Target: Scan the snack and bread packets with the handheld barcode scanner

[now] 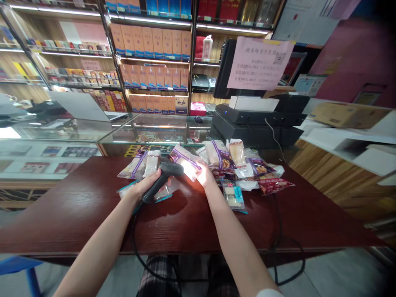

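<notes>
My left hand (147,185) is wrapped round the handle of a black barcode scanner (159,180), its head turned to the right. Bright light from it falls on a purple-and-white snack packet (185,160) that my right hand (204,174) grips by its near right end. Under and behind the scanner lie more packets, among them a small white-wrapped one (152,163) and a purple-banded bag (133,166). To the right of my right hand is a pile of snack bags (218,153), with a clear pack with a blue label (234,196) in front.
The dark red table (185,227) borders a glass display counter (154,123). A monitor with a pink paper sign (258,62) stands above a black cash-register unit (256,123). The scanner's black cable (136,247) hangs over the front edge. A blue stool (21,266) stands at lower left.
</notes>
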### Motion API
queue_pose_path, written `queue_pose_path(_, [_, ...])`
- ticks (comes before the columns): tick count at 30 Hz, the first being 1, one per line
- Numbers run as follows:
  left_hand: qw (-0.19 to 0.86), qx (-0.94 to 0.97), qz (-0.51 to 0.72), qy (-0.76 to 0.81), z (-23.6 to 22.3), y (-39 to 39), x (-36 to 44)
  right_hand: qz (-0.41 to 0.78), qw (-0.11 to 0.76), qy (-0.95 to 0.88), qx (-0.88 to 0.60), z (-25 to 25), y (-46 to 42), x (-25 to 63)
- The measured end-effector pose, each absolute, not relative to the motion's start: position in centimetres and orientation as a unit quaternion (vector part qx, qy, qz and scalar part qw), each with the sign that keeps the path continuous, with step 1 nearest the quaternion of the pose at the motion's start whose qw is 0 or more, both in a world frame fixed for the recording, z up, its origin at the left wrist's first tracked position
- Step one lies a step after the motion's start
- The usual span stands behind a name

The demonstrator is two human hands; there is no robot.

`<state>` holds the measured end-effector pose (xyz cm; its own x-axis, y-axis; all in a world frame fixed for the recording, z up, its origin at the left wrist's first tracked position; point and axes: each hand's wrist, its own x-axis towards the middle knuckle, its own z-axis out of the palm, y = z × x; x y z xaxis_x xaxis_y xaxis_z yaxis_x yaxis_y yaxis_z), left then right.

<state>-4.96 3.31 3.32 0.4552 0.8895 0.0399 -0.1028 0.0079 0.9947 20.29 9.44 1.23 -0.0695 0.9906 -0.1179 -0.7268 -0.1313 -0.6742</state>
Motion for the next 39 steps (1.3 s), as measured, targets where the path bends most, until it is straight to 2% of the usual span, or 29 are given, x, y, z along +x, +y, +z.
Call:
queue_pose_path(3, [0.647,0.59,0.374,0.306,3.5,3.6,-4.9,0.7,0.618,-0.217,-0.285,1.5,9.4,20.2])
queue_pose_path(22, [0.628,0.517,0.474,0.337,3.1,4.4,-5.1,0.665,0.628,-0.302,-0.269,1.6,8.8,20.3])
queue_pose_path(31, [0.633,0.495,0.512,0.304,3.7,5.0,-6.5,0.635,0.549,-0.448,-0.306,4.5,5.7,20.1])
queue_pose_path(34, [0.649,0.47,0.536,0.268,4.0,4.9,-6.6,0.513,0.577,-0.542,-0.333,5.9,4.7,19.7])
queue_pose_path(39, [0.662,0.465,0.542,0.227,4.8,4.5,-6.3,0.163,0.618,-0.678,-0.362,9.9,3.3,20.9])
